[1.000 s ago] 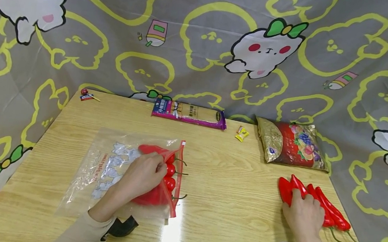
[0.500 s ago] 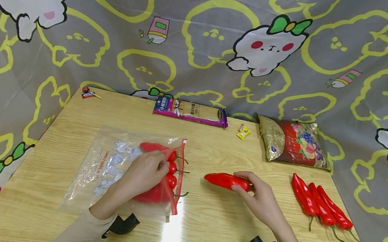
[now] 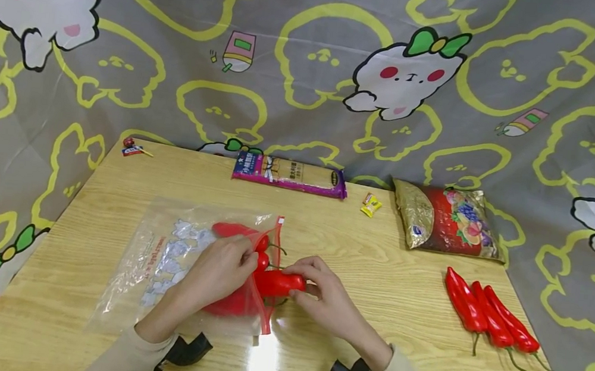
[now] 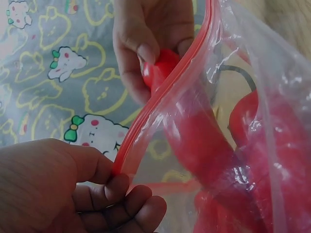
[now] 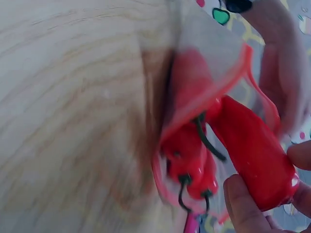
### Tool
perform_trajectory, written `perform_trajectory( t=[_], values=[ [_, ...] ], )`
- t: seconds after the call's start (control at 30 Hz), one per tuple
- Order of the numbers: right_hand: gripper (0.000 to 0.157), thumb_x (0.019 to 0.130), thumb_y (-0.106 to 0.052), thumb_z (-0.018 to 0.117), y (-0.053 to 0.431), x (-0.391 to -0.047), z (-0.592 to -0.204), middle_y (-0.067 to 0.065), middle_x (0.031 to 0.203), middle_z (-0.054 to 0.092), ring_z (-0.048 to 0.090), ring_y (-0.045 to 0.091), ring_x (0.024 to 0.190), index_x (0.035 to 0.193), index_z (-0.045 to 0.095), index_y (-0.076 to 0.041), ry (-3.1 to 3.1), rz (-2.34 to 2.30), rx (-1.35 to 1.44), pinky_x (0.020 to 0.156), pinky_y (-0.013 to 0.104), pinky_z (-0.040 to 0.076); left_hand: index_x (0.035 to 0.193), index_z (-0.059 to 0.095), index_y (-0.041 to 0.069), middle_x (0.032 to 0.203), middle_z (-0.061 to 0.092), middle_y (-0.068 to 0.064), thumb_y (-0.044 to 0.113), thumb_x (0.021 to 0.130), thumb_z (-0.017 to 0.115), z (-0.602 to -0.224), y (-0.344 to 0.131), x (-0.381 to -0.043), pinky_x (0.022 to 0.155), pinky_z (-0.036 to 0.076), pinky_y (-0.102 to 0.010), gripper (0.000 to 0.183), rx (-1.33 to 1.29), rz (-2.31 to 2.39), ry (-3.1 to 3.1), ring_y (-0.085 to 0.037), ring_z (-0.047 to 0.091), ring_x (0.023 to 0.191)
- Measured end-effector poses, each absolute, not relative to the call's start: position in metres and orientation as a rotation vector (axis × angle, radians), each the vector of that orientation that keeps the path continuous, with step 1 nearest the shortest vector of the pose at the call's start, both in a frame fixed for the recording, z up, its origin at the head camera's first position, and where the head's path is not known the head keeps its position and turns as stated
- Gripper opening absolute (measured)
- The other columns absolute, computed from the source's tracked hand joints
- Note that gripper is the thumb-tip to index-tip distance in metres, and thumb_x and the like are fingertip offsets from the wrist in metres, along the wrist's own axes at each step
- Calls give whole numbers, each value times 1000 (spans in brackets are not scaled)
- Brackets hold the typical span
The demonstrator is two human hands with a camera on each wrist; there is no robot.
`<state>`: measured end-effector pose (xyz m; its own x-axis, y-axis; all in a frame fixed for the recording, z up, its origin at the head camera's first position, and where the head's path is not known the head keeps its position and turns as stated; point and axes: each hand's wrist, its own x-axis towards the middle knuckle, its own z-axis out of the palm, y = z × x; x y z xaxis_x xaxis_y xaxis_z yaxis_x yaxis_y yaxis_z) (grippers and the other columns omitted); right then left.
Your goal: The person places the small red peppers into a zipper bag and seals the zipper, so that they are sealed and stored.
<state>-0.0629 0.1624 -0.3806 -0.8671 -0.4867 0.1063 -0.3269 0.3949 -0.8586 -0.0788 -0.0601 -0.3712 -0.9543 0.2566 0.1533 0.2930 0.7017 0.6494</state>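
A clear zip bag point(image 3: 127, 276) with a red zip edge and a bear print lies on the left of the table, several red chili peppers inside, stems toward its mouth. My left hand point(image 3: 222, 268) pinches the upper lip of the mouth; the left wrist view shows thumb and forefinger on the red zip strip point(image 4: 146, 114). With my right hand point(image 3: 326, 299) I grip a red chili pepper point(image 5: 257, 155) by its stem end. Its tip part is inside the bag mouth. Three more chili peppers point(image 3: 494, 318) lie side by side at the table's right.
Along the back of the table point(image 3: 369, 336) are a noodle packet point(image 3: 290, 174), a yellow-wrapped candy point(image 3: 371, 205), a gold and red bag point(image 3: 450, 221) and a lollipop point(image 3: 130, 144). A patterned curtain point(image 3: 309, 61) hangs behind.
My right hand picked up one chili pepper from the group at the right, carried it left across the table and put its tip into the bag mouth. My left hand stayed on the bag.
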Motion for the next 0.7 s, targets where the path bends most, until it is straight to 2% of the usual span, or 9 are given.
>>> perform_trajectory(
  t=[0.07,0.27,0.5,0.7],
  values=[
    [35,82,1,60,155,-65,-387,1,110,52,56,16,98,114,60,-11,2504,-1436,-792,81,26,50,65,49,17,59,41,4,14,84,56,-372,-60,-78,45,31,-22,21,-465,-1089,-2844,-9,39,52],
    [32,81,-12,68,136,-67,-396,-4,104,61,60,10,84,112,59,-10,2583,-1300,-942,73,30,52,66,49,18,60,41,4,13,84,56,-371,-61,-78,46,32,-21,20,-483,-1071,-2826,-8,39,53],
    [25,83,-9,64,124,-71,-399,-4,102,59,59,15,85,107,63,-15,2576,-1266,-1074,72,29,52,66,49,18,60,41,5,13,84,55,-369,-62,-78,46,31,-21,20,-504,-1044,-2812,-7,38,53],
    [23,82,-8,65,118,-74,-403,-4,97,60,59,16,83,104,63,-13,2578,-1209,-1057,69,25,51,66,49,18,61,41,5,14,84,55,-368,-62,-78,46,31,-21,20,-507,-1036,-2832,-7,38,53]
  ],
)
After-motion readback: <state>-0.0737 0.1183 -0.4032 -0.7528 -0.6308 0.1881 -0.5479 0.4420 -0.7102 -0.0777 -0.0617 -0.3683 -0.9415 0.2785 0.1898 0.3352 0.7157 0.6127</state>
